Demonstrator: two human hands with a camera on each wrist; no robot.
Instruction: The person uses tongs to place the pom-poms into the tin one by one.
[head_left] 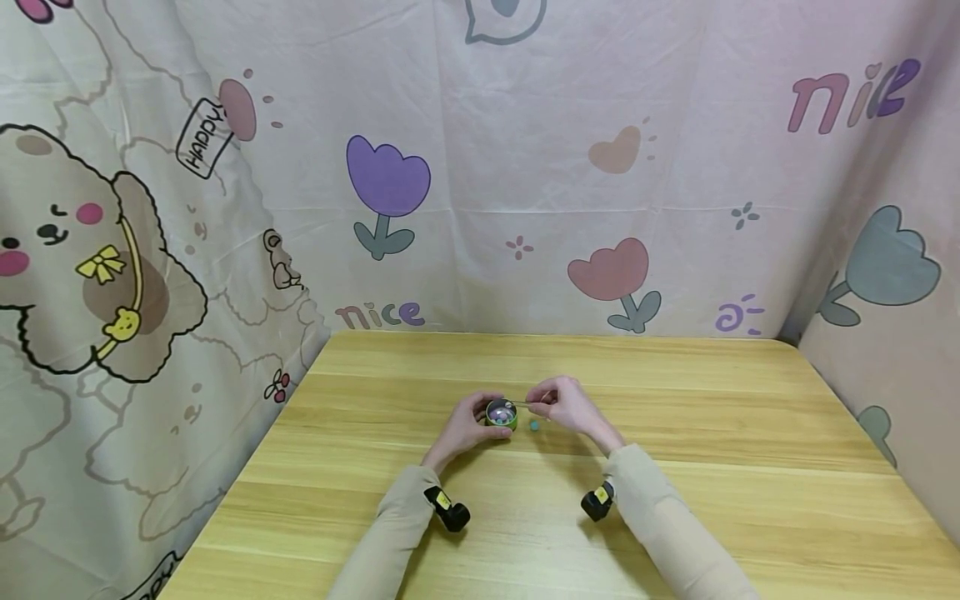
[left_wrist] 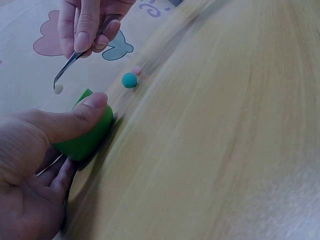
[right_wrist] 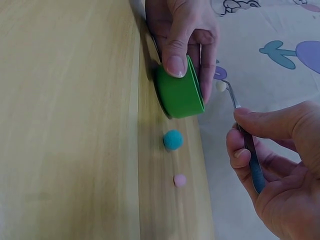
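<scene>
The right hand (right_wrist: 280,170) has its fingers (right_wrist: 242,154) and thumb pinched round a pair of metal tweezers (right_wrist: 245,140), whose tips clamp a small cream pom-pom (right_wrist: 220,86) just above the open mouth of a green tin (right_wrist: 179,95). The left hand (left_wrist: 30,165) grips that tin, thumb (left_wrist: 75,117) curled over its side wall and the other fingers round the far side, holding it on the tabletop (head_left: 675,500). Just beside the tin, on the right hand's side, lies a teal pom-pom (right_wrist: 172,139), and a little beyond that a smaller pink pom-pom (right_wrist: 179,180), both resting on the wood. A cartoon-printed cloth (head_left: 525,167) hangs behind the tabletop, well away from the tin.
</scene>
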